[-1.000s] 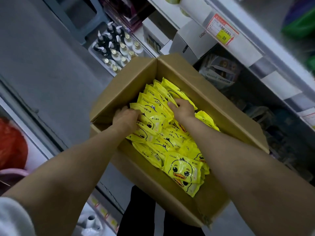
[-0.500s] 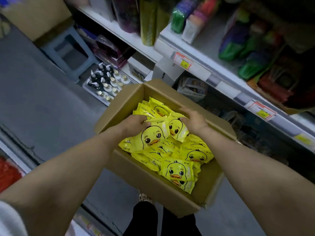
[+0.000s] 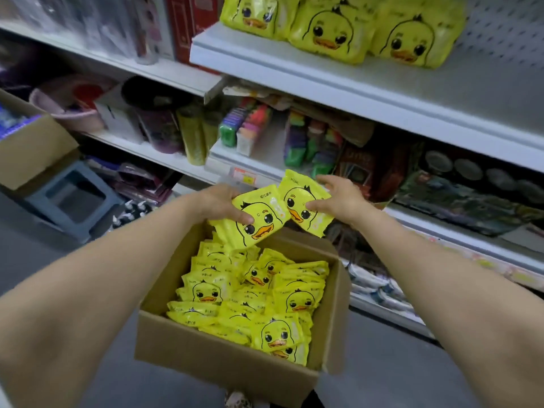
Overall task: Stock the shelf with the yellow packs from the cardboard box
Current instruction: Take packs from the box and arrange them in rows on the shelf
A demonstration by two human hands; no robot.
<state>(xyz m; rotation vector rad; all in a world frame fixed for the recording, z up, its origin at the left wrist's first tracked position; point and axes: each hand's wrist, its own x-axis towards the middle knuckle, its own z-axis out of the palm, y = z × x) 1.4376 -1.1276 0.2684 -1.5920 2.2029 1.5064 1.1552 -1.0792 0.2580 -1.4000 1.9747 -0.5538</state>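
I'm mid-transfer: my left hand [image 3: 217,206] grips a bunch of flat yellow plastic duck-face packs [image 3: 259,223], fingers curled round them. My right hand [image 3: 338,198] pinches a single yellow pack [image 3: 306,206]. Both are held just above the open brown cardboard box [image 3: 223,357], which holds many more. Next, I judge, they go up onto the white metal shelf [image 3: 353,83], beside the larger yellow duck bags [image 3: 326,28]. I can't count the left bunch, and the shelf's right end runs out of frame.

left hand [image 3: 219,203] & right hand [image 3: 338,198] bare, forearms [image 3: 97,278] bare too, dark trousers [image 3: 306,401] at btm edge, patterned shoe [image 3: 235,400] beside
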